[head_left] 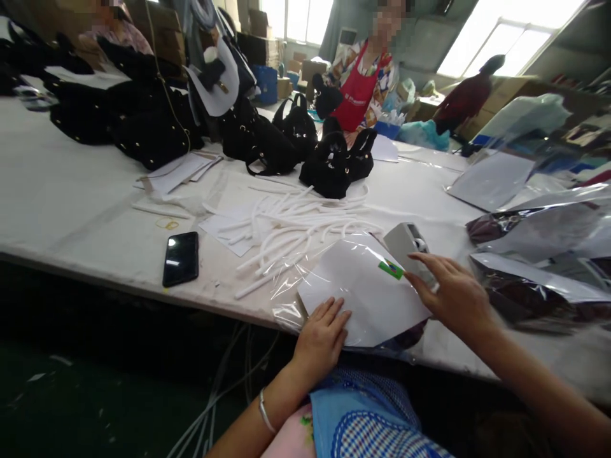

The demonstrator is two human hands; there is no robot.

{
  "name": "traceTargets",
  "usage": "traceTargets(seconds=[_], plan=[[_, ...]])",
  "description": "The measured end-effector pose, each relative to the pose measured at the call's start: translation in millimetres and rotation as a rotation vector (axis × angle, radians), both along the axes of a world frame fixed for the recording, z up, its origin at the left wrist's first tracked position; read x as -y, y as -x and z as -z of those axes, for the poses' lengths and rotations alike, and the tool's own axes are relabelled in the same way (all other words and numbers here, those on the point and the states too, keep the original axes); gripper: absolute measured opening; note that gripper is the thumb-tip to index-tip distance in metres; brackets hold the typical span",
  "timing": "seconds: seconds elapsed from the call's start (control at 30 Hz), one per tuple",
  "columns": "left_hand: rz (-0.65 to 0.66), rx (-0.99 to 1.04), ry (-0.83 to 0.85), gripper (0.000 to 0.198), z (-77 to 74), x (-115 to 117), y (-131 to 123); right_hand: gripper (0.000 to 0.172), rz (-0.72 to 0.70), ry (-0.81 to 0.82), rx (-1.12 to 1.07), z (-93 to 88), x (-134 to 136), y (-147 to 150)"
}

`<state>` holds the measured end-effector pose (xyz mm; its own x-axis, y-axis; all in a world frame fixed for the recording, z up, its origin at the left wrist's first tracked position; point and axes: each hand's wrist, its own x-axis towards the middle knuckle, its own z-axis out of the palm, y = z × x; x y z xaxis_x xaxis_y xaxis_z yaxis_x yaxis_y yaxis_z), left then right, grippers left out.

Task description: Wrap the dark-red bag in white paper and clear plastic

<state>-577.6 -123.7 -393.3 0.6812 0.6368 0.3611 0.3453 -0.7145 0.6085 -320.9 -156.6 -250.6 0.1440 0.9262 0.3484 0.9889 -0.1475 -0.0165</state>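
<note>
Clear plastic packet (353, 299), white-faced, at near edge of surface (71, 184). Left hand (321, 337): laid flat on its near left part, fingers loose. Right hand (456, 296): over its right side, thumb at right end of green sticker (390, 269); whether gripping, cannot tell.

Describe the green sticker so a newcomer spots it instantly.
On the long white table, find the white sheet in clear plastic under the left hand. Near its upper right edge, next to the right hand, is the green sticker. A small rectangle, it is the only green on that sheet.
</note>
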Motion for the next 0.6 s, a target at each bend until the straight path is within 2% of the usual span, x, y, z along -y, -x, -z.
traceTargets(seconds=[0.1,0.2,0.27,0.33,0.4,0.47,0.53,0.6], plan=[[0.016,0.014,0.097,0.032,-16.4,-18,5,0.075,0.283,-0.029,-0.377,27.4,51,-11],[-0.047,0.014,0.028,0.031,-32.2,-50,6,0.091,0.516,-0.037,-0.754,67.6,88,0],[-0.094,-0.017,-0.097,0.047,-41.4,-80,3,0.096,0.559,-0.069,-0.920,88.3,98,14],[-0.095,-0.070,-0.126,0.077,-48.5,-113,-3,0.097,0.568,-0.099,-1.026,98.9,97,26],[-0.012,-0.097,0.062,0.104,-52.6,-145,-10,0.096,0.572,-0.118,-1.116,101.2,91,32],[0.105,-0.072,0.395,0.115,-54.0,-170,-16,0.094,0.551,-0.140,-1.197,100.0,84,32],[0.169,-0.037,0.627,0.111,-53.7,-185,-21,0.090,0.504,-0.178,-1.283,98.2,78,27],[0.185,-0.015,0.698,0.093,-54.0,-189,-22,0.080,0.447,-0.222,-1.365,95.3,71,18]])
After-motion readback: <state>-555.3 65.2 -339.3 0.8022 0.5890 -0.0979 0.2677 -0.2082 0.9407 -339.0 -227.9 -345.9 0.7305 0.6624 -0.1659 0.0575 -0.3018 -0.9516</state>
